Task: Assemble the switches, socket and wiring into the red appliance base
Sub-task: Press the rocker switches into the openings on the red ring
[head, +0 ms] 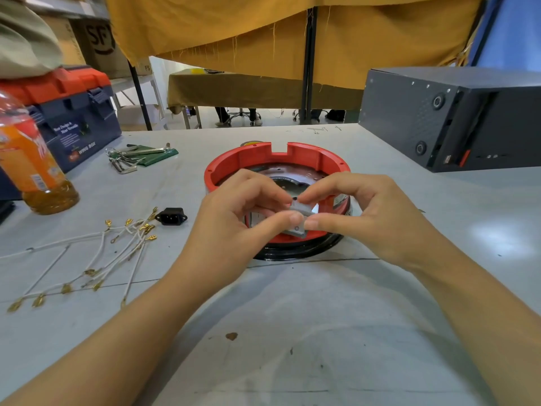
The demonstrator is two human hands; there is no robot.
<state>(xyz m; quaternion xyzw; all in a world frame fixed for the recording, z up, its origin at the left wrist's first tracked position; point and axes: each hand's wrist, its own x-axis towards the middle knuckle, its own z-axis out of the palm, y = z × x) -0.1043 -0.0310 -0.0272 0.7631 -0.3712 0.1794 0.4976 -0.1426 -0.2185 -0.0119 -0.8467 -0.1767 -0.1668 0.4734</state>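
While both my hands, left (234,218) and right (360,212), are pinching a grey switch (298,221) over the red base (278,162) near rim, wires (87,259) and socket (171,215) are lying apart leftward on the counter (292,332).

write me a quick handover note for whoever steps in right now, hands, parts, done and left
Left hand and right hand: both pinch one small grey switch part between fingertips, held at the near wall of the red base.
Black socket: loose on the table, left of the base.
White wires with brass terminals: loose, spread at the left, not connected.
Done: nothing visibly fitted in the base yet.
Left: seat this switch, any other switches, the socket, then the wiring.
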